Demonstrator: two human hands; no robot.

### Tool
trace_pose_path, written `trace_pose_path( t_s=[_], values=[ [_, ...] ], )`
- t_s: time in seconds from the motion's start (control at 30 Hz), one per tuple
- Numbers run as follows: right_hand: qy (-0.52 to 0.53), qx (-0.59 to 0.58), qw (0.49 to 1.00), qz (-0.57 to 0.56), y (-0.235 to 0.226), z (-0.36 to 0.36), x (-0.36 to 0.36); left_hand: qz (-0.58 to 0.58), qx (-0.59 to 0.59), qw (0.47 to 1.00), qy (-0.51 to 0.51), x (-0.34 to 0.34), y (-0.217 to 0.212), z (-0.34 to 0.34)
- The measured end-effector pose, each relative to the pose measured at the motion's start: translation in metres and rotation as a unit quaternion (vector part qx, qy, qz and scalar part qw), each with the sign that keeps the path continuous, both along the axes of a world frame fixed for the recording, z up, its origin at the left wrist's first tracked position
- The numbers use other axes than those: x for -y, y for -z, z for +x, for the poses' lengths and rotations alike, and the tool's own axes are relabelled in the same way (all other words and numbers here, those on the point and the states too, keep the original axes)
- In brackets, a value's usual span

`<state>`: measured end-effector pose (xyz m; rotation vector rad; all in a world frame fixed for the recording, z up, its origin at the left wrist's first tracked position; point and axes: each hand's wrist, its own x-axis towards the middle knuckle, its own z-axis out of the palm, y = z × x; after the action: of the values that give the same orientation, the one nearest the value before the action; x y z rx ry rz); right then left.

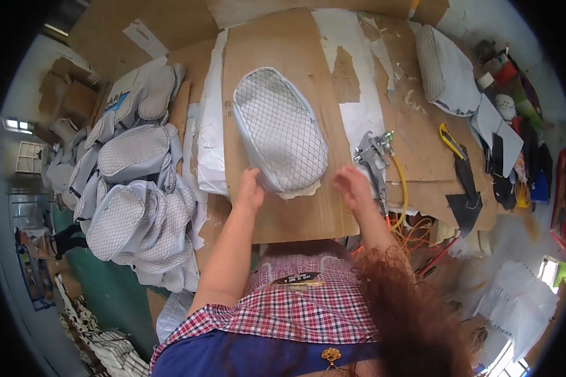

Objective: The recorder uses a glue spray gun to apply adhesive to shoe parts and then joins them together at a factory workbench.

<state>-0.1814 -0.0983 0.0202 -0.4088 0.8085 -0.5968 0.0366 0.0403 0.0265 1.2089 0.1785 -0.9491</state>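
1. Fingers (253, 179) of my left hand (250, 190) are lying together, pressing against the near left edge of the grey quilted seat cover (280, 129); whether they are truly gripping it, I cannot tell.
2. I am seeing the right hand (352, 186) hovering just beside the cover's near right corner, fingers loosely apart, clamping nothing.
3. That seat cover is sitting on a brown cardboard sheet (295, 213) covering the worktable, its pale foam edge showing at the near end.
4. I am noting a metal spray gun (374, 154) with a yellow hose lying just right of the right hand.
5. A pile of similar quilted covers (135, 188) is resting well to the left, and a yellow utility knife (449, 139) is lying farther right.
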Motion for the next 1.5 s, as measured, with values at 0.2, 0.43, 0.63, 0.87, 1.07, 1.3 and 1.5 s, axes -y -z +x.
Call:
trace_pose_path(
  t_s=[0.2, 0.43, 0.63, 0.87, 1.07, 1.3, 1.5],
  values=[
    [-0.211, -0.005, 0.977, 0.018, -0.004, 0.020, -0.034, -0.026, -0.191, 0.980, -0.052, -0.004, -0.045, -0.051],
    [-0.201, 0.062, 0.976, 0.062, 0.016, 0.028, -0.033, 0.101, -0.139, 0.985, -0.011, -0.014, 0.008, -0.051],
    [-0.293, -0.217, 0.907, -0.213, 0.012, -0.006, -0.014, 0.425, 0.128, 0.891, -0.098, -0.010, 0.022, 0.029],
    [-0.054, -0.496, 0.502, -0.706, -0.027, -0.078, 0.055, 0.326, 0.746, 0.546, 0.197, 0.137, -0.078, -0.021],
    [-0.257, -0.552, 0.487, -0.626, -0.036, -0.078, 0.072, 0.267, 0.770, 0.418, 0.401, 0.134, -0.070, -0.003],
    [-0.069, -0.280, 0.703, -0.650, -0.158, -0.149, 0.045, 0.333, 0.702, 0.485, 0.402, 0.052, -0.064, -0.072],
    [-0.280, -0.106, 0.824, -0.481, -0.264, -0.126, -0.040, 0.273, 0.742, 0.514, 0.334, 0.032, -0.054, -0.074]
  ],
)
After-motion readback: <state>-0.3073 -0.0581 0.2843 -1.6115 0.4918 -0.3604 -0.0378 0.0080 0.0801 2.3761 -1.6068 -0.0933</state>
